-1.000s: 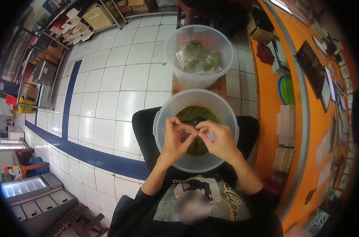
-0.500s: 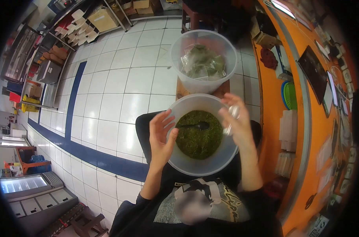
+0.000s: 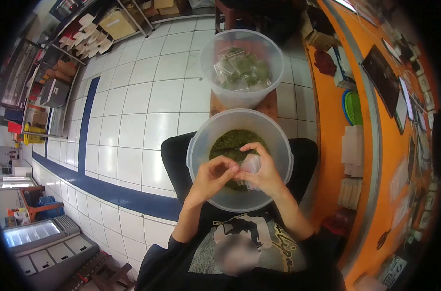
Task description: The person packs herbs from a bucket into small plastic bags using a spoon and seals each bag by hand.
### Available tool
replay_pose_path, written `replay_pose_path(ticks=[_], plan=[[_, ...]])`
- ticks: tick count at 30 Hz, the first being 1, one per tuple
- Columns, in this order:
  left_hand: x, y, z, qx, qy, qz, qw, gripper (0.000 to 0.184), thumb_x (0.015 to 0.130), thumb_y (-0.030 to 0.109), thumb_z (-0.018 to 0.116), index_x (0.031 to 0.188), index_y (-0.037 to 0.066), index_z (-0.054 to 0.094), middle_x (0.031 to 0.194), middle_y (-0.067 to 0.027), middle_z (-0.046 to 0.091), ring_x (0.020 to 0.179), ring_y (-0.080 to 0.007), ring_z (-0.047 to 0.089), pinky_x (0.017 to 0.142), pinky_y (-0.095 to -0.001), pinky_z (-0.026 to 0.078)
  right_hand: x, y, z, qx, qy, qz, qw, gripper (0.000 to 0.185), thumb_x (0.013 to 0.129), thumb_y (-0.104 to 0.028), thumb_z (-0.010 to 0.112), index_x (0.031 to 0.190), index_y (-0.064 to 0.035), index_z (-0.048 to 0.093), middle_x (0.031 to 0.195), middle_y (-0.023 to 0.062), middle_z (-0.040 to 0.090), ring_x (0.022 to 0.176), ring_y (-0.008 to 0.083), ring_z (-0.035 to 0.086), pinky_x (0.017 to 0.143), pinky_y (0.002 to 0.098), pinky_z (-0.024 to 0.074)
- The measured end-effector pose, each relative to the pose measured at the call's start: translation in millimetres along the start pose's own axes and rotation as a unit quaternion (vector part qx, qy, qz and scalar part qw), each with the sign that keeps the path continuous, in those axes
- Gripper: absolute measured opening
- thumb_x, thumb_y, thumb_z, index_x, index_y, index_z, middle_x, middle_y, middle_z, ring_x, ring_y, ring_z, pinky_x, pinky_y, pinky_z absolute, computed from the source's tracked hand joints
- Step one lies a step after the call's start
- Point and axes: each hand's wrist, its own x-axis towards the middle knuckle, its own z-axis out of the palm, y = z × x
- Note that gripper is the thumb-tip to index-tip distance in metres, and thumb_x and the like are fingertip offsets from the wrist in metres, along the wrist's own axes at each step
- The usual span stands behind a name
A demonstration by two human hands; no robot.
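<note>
Both hands meet above a translucent tub [image 3: 193, 160] of chopped green sauce [image 3: 235, 138]. A small clear plastic bag [image 3: 251, 164] lies in my right hand [image 3: 266, 175], whose thumb and fingers close around it; whether it is a single bag or a few together I cannot tell. My left hand [image 3: 213, 178] pinches the bag's edge with thumb and forefinger. The dark spoon [image 3: 222, 153] in the sauce is mostly hidden by my fingers.
Beyond the tub, a second translucent tub [image 3: 207, 68] holds several small bags [image 3: 242, 68] of green stuff and stands on a wooden bench [image 3: 218, 104]. An orange counter [image 3: 361, 194] runs along the right, with a green round tray [image 3: 354, 107] and white box stacks [image 3: 352, 150].
My hands have come together from either side of the tub to its middle. My left hand now pinches the plastic that my right hand carries. The view has shifted slightly.
</note>
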Motion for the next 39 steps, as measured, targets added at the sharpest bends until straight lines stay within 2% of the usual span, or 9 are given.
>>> replay_pose_path(ticks=[4, 7, 9, 10, 13, 16, 26, 34, 39], plan=[[-4.0, 0.5, -4.8, -0.057, 0.045, 0.011, 0.997, 0.011, 0.09, 0.01, 0.066, 0.093, 0.0, 0.062, 0.085, -0.0048, 0.065, 0.078, -0.0121, 0.061, 0.074, -0.0272, 0.051, -1.9, -8.9, -7.7, -0.002, 0.015, 0.007, 1.0, 0.044, 0.071, -0.003, 0.081, 0.105, -0.0063, 0.053, 0.076, -0.0015, 0.053, 0.069, 0.0059, 0.054, 0.063, 0.0218, 0.0451], [-2.9, -1.1, -9.8, -0.064, 0.098, 0.034, 0.993, 0.01, 0.089, 0.008, 0.068, 0.091, 0.001, 0.061, 0.082, -0.0044, 0.064, 0.075, -0.0126, 0.061, 0.071, -0.0272, 0.051, -5.3, -11.6, -17.2, 0.1, 0.149, 0.042, 0.983, 0.038, 0.074, -0.003, 0.08, 0.101, -0.006, 0.054, 0.073, -0.0024, 0.051, 0.066, 0.0042, 0.051, 0.058, 0.0195, 0.041], [-1.7, 0.8, -10.9, -0.063, 0.114, 0.034, 0.991, 0.009, 0.087, 0.006, 0.069, 0.09, 0.001, 0.062, 0.081, -0.0031, 0.063, 0.075, -0.0107, 0.06, 0.071, -0.0249, 0.05, -8.1, -10.2, -20.4, 0.025, 0.303, -0.099, 0.948, 0.033, 0.075, -0.002, 0.078, 0.099, -0.0061, 0.056, 0.069, -0.003, 0.051, 0.066, 0.0033, 0.05, 0.056, 0.0186, 0.0388], [0.2, 0.4, -9.4, -0.066, 0.131, 0.033, 0.989, 0.009, 0.085, 0.003, 0.071, 0.09, 0.001, 0.063, 0.08, -0.0019, 0.063, 0.075, -0.0087, 0.059, 0.07, -0.0227, 0.049, -10.9, -11.5, -18.6, -0.089, 0.282, -0.176, 0.939, 0.028, 0.075, -0.001, 0.078, 0.095, -0.006, 0.058, 0.072, -0.0019, 0.054, 0.067, 0.0031, 0.051, 0.057, 0.0188, 0.0396], [3.9, -5.0, -2.5, -0.033, 0.111, 0.053, 0.992, 0.011, 0.085, 0.005, 0.071, 0.089, 0.001, 0.061, 0.08, -0.0034, 0.063, 0.073, -0.0112, 0.06, 0.069, -0.0255, 0.051, -20.0, -18.4, 8.5, -0.153, 0.125, -0.171, 0.965, 0.027, 0.071, -0.004, 0.081, 0.09, -0.0034, 0.061, 0.075, 0.0031, 0.061, 0.065, 0.0092, 0.058, 0.06, 0.0245, 0.0467], [3.7, 1.2, 10.2, -0.016, 0.102, 0.069, 0.992, 0.012, 0.084, 0.004, 0.071, 0.089, 0.001, 0.061, 0.081, -0.0036, 0.063, 0.073, -0.0107, 0.06, 0.07, -0.0245, 0.05, -17.2, -20.6, 23.8, -0.15, 0.081, -0.177, 0.969, 0.027, 0.07, -0.004, 0.08, 0.091, -0.0024, 0.062, 0.074, 0.0056, 0.063, 0.065, 0.0141, 0.062, 0.063, 0.0273, 0.0493], [-2.2, -8.5, 7.1, -0.061, 0.109, 0.061, 0.99, 0.011, 0.085, 0.003, 0.071, 0.088, 0.0, 0.061, 0.081, -0.0039, 0.064, 0.076, -0.0102, 0.061, 0.073, -0.0246, 0.05, -11.4, -14.4, 22.5, -0.188, 0.066, -0.174, 0.964, 0.018, 0.072, 0.003, 0.07, 0.088, -0.0018, 0.063, 0.078, 0.0096, 0.066, 0.071, 0.0211, 0.066, 0.063, 0.0305, 0.0496], [1.1, -8.7, 28.1, 0.105, 0.12, 0.079, 0.984, 0.011, 0.087, 0.001, 0.068, 0.092, -0.002, 0.059, 0.082, -0.0025, 0.063, 0.075, -0.0078, 0.059, 0.071, -0.0214, 0.048, -6.5, 5.6, 8.2, -0.278, 0.232, -0.206, 0.909, 0.016, 0.073, 0.002, 0.068, 0.085, -0.0017, 0.059, 0.078, 0.0113, 0.061, 0.07, 0.0269, 0.064, 0.064, 0.0347, 0.0499], [6.3, -9.7, 29.9, 0.135, 0.156, 0.086, 0.975, 0.013, 0.086, 0.0, 0.068, 0.093, -0.002, 0.057, 0.082, -0.0022, 0.061, 0.074, -0.0061, 0.057, 0.068, -0.0208, 0.047, -7.0, 1.7, 12.1, -0.26, 0.144, -0.198, 0.934, 0.02, 0.075, 0.005, 0.065, 0.093, -0.002, 0.057, 0.088, 0.0134, 0.058, 0.075, 0.0286, 0.063, 0.064, 0.0348, 0.05]])
